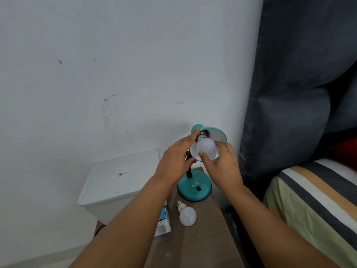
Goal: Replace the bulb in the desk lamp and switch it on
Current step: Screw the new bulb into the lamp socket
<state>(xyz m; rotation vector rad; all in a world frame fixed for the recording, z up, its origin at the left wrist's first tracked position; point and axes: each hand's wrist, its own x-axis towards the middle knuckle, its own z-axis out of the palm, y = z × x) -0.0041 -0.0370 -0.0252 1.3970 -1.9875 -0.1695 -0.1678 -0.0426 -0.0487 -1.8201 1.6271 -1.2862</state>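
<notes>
A home bedroom: striped bed [316,192] and padded headboard [293,93] beside a small table [202,238]

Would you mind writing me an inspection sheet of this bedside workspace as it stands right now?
Surface: brown wood-grain side table, small and narrow.
Job's things: teal metal desk lamp unlit, shade tilted towards the camera; frosted white bulb in the shade, its metal base at the socket; second frosted white bulb lying loose on the table before the lamp base.
Clutter: blue and white bulb carton at the table's left edge.
Grips: right hand grips the bulb in the shade; left hand open, steadying the shade's rim.
Cables: nothing seen.
Surroundings: white lidded plastic bin left; marked white wall; grey upholstered headboard; striped bedding right.
</notes>
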